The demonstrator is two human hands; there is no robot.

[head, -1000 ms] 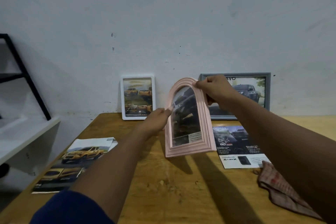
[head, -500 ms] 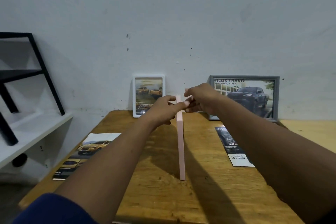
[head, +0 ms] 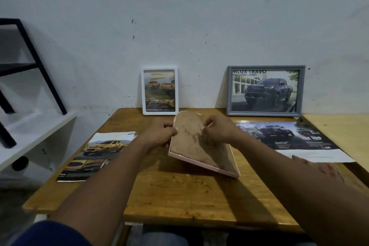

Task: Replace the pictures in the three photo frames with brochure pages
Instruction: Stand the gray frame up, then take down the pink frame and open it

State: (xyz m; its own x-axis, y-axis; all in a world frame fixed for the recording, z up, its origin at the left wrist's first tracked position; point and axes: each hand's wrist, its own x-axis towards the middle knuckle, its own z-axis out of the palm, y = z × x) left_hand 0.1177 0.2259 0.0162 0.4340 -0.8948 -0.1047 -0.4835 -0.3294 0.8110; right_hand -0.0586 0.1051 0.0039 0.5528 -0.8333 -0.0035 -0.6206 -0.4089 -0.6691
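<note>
Item: pink arched frame (head: pixel 191 142), back side up, tilted over the table (head: pixel 179 195); my left hand (head: pixel 159 134) grips its left edge; my right hand (head: pixel 217 132) pinches the brown backing's right edge. White frame (head: pixel 159 113) at 11 o'clock, grey frame (head: pixel 265 114) at 1 o'clock; both show truck pages, judged done. This third frame remains; front hidden, contents unknown. Yellow-truck brochure (head: pixel 95 152) at 9 o'clock; dark brochure (head: pixel 289 140) at 3.

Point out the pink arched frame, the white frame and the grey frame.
pink arched frame (head: pixel 191 142), head view, brown backing board.
white frame (head: pixel 159 113), head view, bottom rim.
grey frame (head: pixel 263 113), head view, bottom rim.
</note>
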